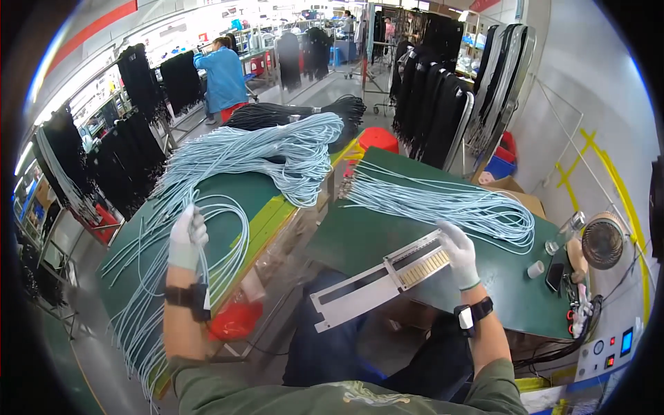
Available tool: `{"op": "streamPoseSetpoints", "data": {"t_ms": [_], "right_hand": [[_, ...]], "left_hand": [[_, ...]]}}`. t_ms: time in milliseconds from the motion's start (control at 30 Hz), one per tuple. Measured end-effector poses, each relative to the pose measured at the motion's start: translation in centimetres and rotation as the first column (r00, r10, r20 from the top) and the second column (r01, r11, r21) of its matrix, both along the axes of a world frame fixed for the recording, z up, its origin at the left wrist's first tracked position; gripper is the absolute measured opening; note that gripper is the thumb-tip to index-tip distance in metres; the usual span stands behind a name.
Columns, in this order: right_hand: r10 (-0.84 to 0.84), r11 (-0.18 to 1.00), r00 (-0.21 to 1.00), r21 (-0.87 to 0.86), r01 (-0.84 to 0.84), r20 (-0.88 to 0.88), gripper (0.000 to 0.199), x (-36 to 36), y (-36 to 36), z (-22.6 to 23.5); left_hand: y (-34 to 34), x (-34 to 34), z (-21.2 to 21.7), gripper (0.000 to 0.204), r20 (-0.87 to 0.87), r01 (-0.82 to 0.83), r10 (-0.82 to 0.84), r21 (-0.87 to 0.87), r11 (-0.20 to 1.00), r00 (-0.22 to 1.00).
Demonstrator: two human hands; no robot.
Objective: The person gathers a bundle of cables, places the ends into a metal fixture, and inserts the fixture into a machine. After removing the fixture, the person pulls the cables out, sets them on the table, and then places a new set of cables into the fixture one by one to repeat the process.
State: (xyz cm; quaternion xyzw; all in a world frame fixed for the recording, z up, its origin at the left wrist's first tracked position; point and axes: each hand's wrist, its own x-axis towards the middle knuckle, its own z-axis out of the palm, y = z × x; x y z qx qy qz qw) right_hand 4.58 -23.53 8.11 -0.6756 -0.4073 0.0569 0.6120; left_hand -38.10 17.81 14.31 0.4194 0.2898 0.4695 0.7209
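My left hand [185,236], in a white glove, is closed around light blue cables [234,242] over the left green table. Their loose ends trail down toward the near left. My right hand [458,252], also gloved, grips the right end of a flat metal fixture [356,303]. This plate has long slots and a row of brass-coloured pieces, and it is held tilted above my lap at the right table's edge. Behind my left hand lies a large pile of light blue cables [242,153]. A looped cable bundle [443,207] rests on the right table, beyond my right hand.
A small fan [602,241], a glass bottle [564,234], a white cup [535,269] and a phone [554,277] stand or lie at the right. A red stool [378,140] is behind the tables. Racks of black cables [432,104] and a person in blue [225,79] are farther back.
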Motion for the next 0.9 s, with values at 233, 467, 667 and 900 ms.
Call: {"op": "streamPoseSetpoints", "data": {"t_ms": [233, 467, 667, 900], "right_hand": [[0.707, 0.611, 0.544, 0.001, -0.792, -0.452, 0.039, -18.2, 16.2, 8.6], [0.612, 0.532, 0.11, 0.305, -0.79, -0.783, 0.042, -30.2, 25.9, 7.3], [0.758, 0.429, 0.235, 0.194, -0.882, -0.609, 0.028, -30.5, 26.0, 14.4], [0.845, 0.375, 0.339, -0.004, -0.927, 0.414, 0.027, -34.9, 20.4, 17.1]], "left_hand": [[-9.8, -1.3, 1.1, 0.011, -0.571, 0.232, 0.207, 0.601, 0.765, 0.794], [-14.1, -3.1, -0.6, 0.018, -0.663, 0.379, 0.163, 0.593, 0.711, 0.731], [-10.3, -8.3, 3.1, 0.017, -0.17, 0.155, 0.872, 0.982, 0.11, 0.458], [-6.8, -10.5, 4.6, 0.025, -0.125, 0.359, 0.848, 0.93, -0.081, 0.515]]}}
